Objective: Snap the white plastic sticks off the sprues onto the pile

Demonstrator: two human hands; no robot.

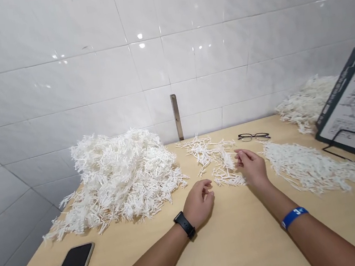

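Head view: saw, under the loose scatter of white strands (pixel 225 161), a pale wooden table (pixel 236 241). Left of that scatter, and far bulkier, found a tall heap of white strands (pixel 126 173); to the right of it, beyond the right hand (pixel 254 169), found a flatter pile of strands (pixel 312 162), slanted toward the near right. Traced the long axis of the scatter aslant as well, from its far left end down to its near right end, roughly across the front of both hands. Placed the right hand nearer, right at its right edge, with fingertips turned left into it; placed the left hand (pixel 198 204) farther off, at its near left side, fingers pointed across toward its near end. Saw the right thumb and forefinger drawn close together, but could not tell whether clamped on a strand or merely beside one. Saw the left fingers loosely curled, thumb tip a little apart, with nothing visible between. Smallest, just beyond its right side, noted dark-rimmed eyeglasses (pixel 252 135).
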